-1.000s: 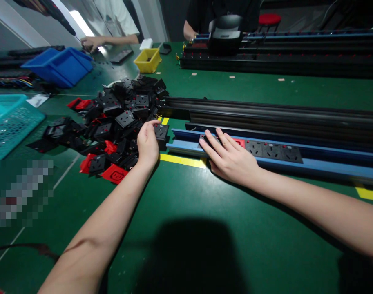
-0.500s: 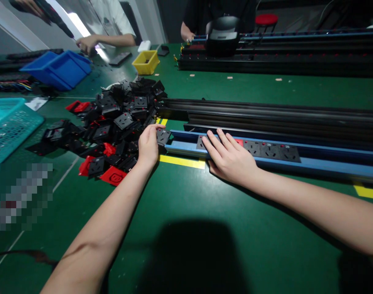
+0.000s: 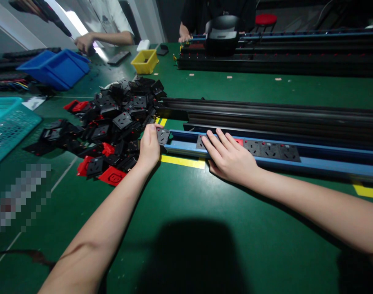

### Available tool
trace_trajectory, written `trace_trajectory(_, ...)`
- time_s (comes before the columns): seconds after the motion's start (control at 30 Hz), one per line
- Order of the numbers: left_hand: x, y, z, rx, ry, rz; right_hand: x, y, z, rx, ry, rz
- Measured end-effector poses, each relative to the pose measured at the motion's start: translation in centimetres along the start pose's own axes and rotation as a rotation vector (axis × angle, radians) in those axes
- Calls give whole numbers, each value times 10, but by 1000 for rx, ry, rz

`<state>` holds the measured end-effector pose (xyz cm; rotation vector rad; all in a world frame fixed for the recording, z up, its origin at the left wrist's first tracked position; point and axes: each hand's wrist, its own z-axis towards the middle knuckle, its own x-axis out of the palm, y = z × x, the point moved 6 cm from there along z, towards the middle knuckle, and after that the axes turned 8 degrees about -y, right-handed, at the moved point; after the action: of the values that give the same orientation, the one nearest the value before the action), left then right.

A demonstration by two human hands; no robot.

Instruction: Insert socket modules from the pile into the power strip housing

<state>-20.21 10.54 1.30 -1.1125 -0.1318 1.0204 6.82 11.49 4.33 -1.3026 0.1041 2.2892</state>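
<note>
A long blue channel rail (image 3: 183, 147) lies across the green table. My left hand (image 3: 150, 148) is closed around a black socket module (image 3: 163, 136) at the rail's left end. Over the rail's middle lies my right hand (image 3: 231, 157), fingers spread flat on a row of socket modules seated in the channel. Black modules (image 3: 269, 150) show to the right of that hand, and part of a red one (image 3: 239, 141) peeks out beside its fingers. The modules under the palm are hidden. A bare stretch of channel separates the two hands.
A heap of loose black and red socket modules (image 3: 123, 119) lies left of the rail. Black rails (image 3: 266, 116) run behind it. A yellow bin (image 3: 145, 62), a blue bin (image 3: 56, 69) and a teal basket (image 3: 14, 126) stand farther off. Two other people are across the table.
My left hand has shifted very slightly right, still holding the module at the rail's end. My right hand stays flat in place. The view has drifted a little.
</note>
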Motion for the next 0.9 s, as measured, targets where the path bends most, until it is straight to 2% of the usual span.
trace_trajectory(0.3,7,3,-1,-97,123,-11,0,0,0,-17,-22,-33)
trace_trajectory(0.9,4,-3,-4,-98,152,79,2,0,-2,4,-7,0)
